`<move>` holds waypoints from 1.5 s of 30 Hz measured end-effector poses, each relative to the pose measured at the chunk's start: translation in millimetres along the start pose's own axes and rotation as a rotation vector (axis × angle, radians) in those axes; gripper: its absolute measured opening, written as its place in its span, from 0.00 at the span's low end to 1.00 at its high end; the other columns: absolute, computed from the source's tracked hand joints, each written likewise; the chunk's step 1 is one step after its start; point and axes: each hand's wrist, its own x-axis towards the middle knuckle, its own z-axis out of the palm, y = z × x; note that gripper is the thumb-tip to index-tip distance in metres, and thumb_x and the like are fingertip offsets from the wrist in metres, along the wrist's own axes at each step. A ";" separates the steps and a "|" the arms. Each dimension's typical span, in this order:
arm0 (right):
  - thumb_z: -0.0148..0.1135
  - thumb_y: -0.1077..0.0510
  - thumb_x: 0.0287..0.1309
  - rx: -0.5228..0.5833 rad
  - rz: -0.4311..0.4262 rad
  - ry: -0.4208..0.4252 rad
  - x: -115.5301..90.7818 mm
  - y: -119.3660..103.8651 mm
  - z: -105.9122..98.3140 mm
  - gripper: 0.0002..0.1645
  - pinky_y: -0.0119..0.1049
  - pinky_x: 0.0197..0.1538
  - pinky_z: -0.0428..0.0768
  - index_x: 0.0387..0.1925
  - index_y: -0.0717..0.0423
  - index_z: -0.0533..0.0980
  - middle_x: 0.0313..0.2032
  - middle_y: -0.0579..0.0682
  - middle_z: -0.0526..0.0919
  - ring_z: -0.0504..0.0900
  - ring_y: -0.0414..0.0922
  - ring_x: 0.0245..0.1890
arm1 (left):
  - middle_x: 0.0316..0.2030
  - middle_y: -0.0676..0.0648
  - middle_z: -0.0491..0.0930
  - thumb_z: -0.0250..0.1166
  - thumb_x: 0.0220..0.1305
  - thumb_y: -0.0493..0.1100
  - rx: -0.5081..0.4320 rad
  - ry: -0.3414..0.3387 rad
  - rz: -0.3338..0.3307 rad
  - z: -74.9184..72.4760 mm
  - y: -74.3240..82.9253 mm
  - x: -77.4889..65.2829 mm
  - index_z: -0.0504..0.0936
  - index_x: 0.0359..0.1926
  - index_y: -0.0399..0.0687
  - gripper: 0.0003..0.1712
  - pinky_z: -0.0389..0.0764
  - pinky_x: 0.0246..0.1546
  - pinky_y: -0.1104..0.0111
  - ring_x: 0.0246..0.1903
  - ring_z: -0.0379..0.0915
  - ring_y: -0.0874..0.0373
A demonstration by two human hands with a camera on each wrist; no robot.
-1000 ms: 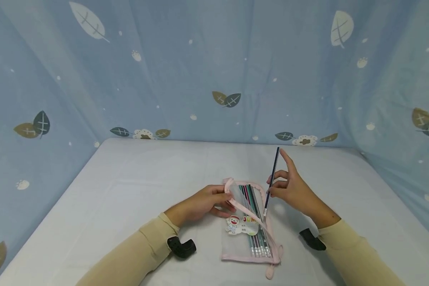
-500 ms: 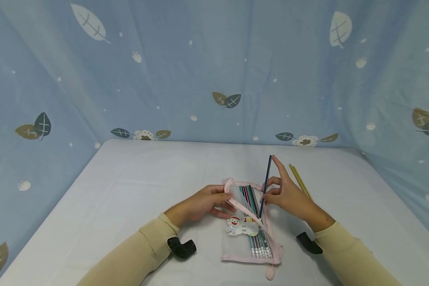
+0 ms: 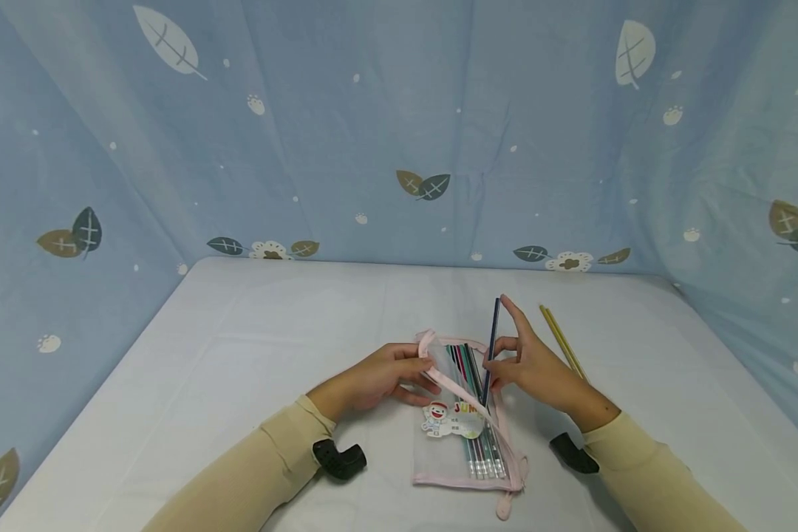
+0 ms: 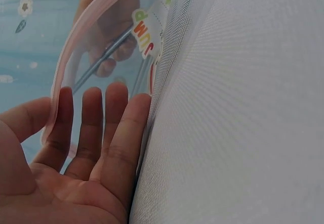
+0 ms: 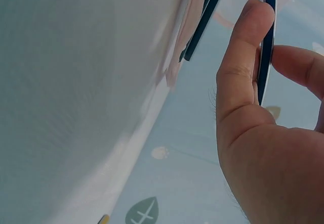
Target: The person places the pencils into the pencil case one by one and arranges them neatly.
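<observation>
A clear pencil case (image 3: 432, 462) with pink edging and a cartoon label lies on the table, several pencils (image 3: 484, 451) inside it. My left hand (image 3: 387, 375) pinches the edging of its opening between thumb and index finger and lifts that side; the other fingers extend beneath the clear sheet (image 4: 76, 47). With thumb and fingers my right hand (image 3: 539, 369) holds a dark blue pencil (image 3: 495, 325) steeply tilted, the index fingertip at its upper end. The pencil's lower end is at the opening, partly hidden by the pink edging. In the right wrist view the thumb presses the pencil (image 5: 268, 32).
Two yellow pencils (image 3: 558, 336) lie on the white table (image 3: 292, 318) behind my right wrist, partly covered by it. A pink zip pull (image 3: 503, 505) hangs off the case's near corner. Blue leaf-patterned cloth (image 3: 346, 133) closes off the back and sides.
My right hand has moved left and lower, bringing the blue pencil from beside the case to its opening. The yellow pencils have come into sight behind it. My left hand stays put.
</observation>
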 end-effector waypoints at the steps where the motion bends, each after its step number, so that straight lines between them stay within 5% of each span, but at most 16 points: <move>1: 0.62 0.63 0.65 0.001 0.006 -0.001 0.1 -0.2 0.5 0.64 0.45 0.40 0.88 0.76 0.25 0.27 0.37 0.62 0.78 0.87 0.56 0.28 | 0.43 0.47 0.81 0.53 0.76 0.41 0.001 0.001 0.000 0.0 -0.1 -0.1 0.74 0.54 0.35 0.14 0.88 0.49 0.55 0.42 0.83 0.56; 14: 0.61 0.65 0.65 0.059 0.032 -0.093 0.2 2.0 3.4 0.62 0.50 0.35 0.89 0.77 0.27 0.29 0.37 0.63 0.77 0.86 0.57 0.26 | 0.43 0.46 0.81 0.53 0.76 0.41 0.001 -0.008 0.004 -0.5 0.8 -0.5 0.72 0.57 0.32 0.17 0.88 0.50 0.55 0.42 0.83 0.56; 21: 0.61 0.63 0.65 0.035 0.068 -0.108 1.1 4.4 3.3 0.57 0.48 0.37 0.89 0.78 0.37 0.34 0.37 0.62 0.79 0.85 0.57 0.25 | 0.43 0.46 0.81 0.54 0.76 0.41 -0.007 -0.010 0.005 -1.2 1.3 -0.2 0.73 0.56 0.32 0.17 0.87 0.50 0.54 0.43 0.83 0.56; 26: 0.62 0.63 0.65 0.029 0.052 -0.136 1.2 5.4 2.7 0.56 0.48 0.36 0.89 0.78 0.44 0.35 0.38 0.63 0.80 0.85 0.56 0.26 | 0.44 0.46 0.81 0.54 0.76 0.42 -0.012 -0.012 0.005 -1.6 1.1 0.5 0.75 0.51 0.38 0.12 0.87 0.50 0.54 0.43 0.83 0.56; 36: 0.64 0.60 0.64 0.032 0.032 -0.132 3.1 8.8 0.6 0.56 0.45 0.36 0.88 0.78 0.47 0.37 0.38 0.62 0.80 0.85 0.51 0.26 | 0.45 0.45 0.81 0.53 0.77 0.42 -0.008 -0.022 0.001 -1.7 2.2 -0.7 0.73 0.58 0.33 0.18 0.87 0.50 0.54 0.43 0.83 0.56; 45: 0.64 0.61 0.65 0.079 0.035 -0.213 4.8 13.3 0.2 0.56 0.48 0.37 0.89 0.79 0.49 0.36 0.38 0.61 0.80 0.85 0.51 0.27 | 0.45 0.45 0.81 0.53 0.77 0.43 -0.001 -0.027 0.002 -2.5 2.1 -0.9 0.73 0.57 0.32 0.18 0.88 0.50 0.55 0.43 0.83 0.56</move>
